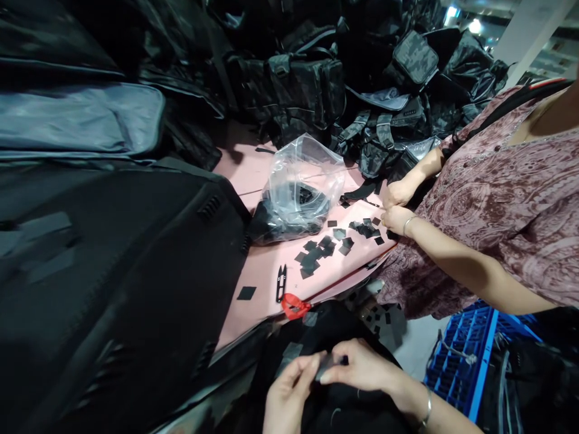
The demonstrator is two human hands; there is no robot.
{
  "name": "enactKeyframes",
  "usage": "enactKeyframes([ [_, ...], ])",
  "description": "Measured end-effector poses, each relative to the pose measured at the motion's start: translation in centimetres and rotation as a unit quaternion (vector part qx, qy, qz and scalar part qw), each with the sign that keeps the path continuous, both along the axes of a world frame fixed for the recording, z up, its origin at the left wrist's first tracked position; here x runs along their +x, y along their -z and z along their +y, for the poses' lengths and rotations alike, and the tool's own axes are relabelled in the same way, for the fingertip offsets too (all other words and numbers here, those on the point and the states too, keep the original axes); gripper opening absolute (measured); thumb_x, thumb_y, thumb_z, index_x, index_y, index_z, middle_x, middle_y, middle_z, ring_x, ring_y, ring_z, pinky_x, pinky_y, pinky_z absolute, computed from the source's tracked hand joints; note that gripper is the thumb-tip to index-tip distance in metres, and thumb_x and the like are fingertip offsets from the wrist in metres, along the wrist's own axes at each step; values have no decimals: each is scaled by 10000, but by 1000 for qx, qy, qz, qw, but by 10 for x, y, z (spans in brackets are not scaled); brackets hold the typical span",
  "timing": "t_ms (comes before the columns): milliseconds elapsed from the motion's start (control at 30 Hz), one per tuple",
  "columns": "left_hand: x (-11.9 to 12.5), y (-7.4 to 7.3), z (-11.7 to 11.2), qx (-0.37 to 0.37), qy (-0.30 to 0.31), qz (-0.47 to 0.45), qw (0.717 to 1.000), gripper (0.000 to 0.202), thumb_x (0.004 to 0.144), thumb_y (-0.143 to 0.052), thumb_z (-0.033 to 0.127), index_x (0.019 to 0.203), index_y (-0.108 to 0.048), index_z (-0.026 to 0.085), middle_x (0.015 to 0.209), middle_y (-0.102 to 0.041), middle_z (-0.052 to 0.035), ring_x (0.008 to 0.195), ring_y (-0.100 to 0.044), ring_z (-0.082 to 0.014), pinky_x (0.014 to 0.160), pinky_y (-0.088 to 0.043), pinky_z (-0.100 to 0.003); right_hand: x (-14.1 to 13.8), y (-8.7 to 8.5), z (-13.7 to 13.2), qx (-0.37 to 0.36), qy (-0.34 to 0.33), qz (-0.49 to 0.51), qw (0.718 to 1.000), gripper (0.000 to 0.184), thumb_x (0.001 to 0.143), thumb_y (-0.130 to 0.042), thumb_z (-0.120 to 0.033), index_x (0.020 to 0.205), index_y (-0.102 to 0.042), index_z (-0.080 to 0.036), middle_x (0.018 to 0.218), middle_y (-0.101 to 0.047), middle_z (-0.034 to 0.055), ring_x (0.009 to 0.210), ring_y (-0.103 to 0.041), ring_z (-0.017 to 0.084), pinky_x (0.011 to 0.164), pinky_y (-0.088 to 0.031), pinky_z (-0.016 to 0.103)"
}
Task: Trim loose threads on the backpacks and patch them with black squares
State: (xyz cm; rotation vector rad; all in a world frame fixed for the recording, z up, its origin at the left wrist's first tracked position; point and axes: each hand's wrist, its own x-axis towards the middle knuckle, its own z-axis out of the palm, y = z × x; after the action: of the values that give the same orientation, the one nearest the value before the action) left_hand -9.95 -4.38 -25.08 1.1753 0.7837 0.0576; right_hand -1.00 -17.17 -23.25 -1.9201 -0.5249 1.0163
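Observation:
My left hand point(289, 389) and my right hand point(362, 366) are close together at the bottom middle, fingers closed in a pinch. Between their fingertips is a small dark grey patch point(326, 363), gripped from both sides. Under them lies black fabric point(344, 322), with similar dark patches resting on it. Beyond, on the pink tabletop point(262, 271), are black thread snips point(281, 284) with a red loop point(295, 307) beside them. A loose pile of small dark squares point(312, 259) spreads further back.
A large black bag point(113, 271) covers the left side. A clear plastic bag point(303, 181) stands mid-table. On the right, a co-worker's hands point(398, 220) work at the table's edge. A blue crate point(461, 355) sits lower right; camouflage bags point(307, 90) are piled behind.

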Motion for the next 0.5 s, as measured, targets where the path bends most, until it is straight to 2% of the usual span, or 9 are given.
enactKeyframes([
  [100, 1, -1, 6, -69, -91, -10, 993, 374, 485, -784, 455, 642, -662, 139, 681, -664, -39, 745, -629, -221, 706, -527, -319, 4, 8, -7, 128, 24, 111, 985, 253, 752, -600, -379, 860, -614, -151, 743, -568, -7, 545, -438, 54, 540, -345, 192],
  [200, 3, -7, 8, -113, -120, -12, 986, 392, 441, -820, 410, 662, -664, 127, 768, -689, -58, 789, -641, -226, 736, -526, -318, 9, 13, -11, 208, 61, 188, 958, 374, 793, -536, -476, 894, -586, -119, 734, -568, 24, 475, -418, 38, 468, -320, 189],
  [333, 7, -17, 2, -158, -120, -23, 980, 346, 447, -836, 327, 659, -652, 126, 821, -692, -58, 755, -642, -181, 708, -524, -266, 13, 15, -12, 224, 125, 209, 944, 432, 761, -557, -525, 893, -551, -114, 686, -614, 47, 406, -402, 39, 398, -275, 185],
  [433, 9, -23, -2, -183, -130, -34, 974, 356, 434, -843, 240, 719, -651, 146, 809, -684, -39, 705, -627, -146, 645, -515, -227, 15, 14, -10, 218, 124, 231, 940, 402, 761, -565, -509, 824, -546, -112, 651, -624, 51, 385, -402, 40, 370, -245, 178],
  [500, 9, -25, -3, -196, -131, -40, 971, 378, 449, -830, 207, 781, -655, 158, 786, -670, -26, 664, -607, -124, 601, -499, -208, 15, 14, -9, 207, 118, 250, 938, 382, 763, -573, -491, 747, -553, -110, 563, -578, 16, 363, -363, 30, 349, -197, 170],
])
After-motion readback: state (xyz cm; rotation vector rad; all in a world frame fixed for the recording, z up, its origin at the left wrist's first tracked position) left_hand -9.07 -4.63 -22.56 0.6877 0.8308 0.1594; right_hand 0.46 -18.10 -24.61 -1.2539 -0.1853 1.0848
